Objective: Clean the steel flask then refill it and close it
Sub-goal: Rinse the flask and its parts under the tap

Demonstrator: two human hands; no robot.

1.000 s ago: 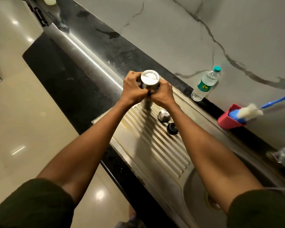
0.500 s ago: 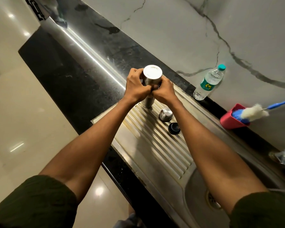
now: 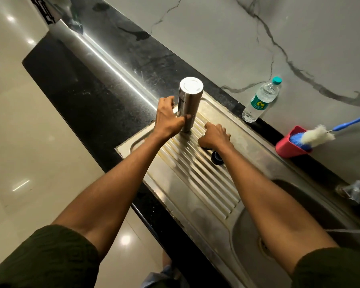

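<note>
We can't see what sits under the right hand [image 3: 214, 136]; its curled fingers cover whatever lies on the ridged drainboard [image 3: 197, 179]. The black cap [image 3: 216, 157] peeks out half hidden by that wrist. The flask [image 3: 188, 104] base disappears behind the left hand [image 3: 170, 117]. The brush handle [image 3: 353, 121] and the tap [image 3: 355, 191] run off the right edge.

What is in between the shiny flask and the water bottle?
Nothing stands there. In the head view, only bare drainboard and black counter lie between the steel flask and the water bottle.
</note>
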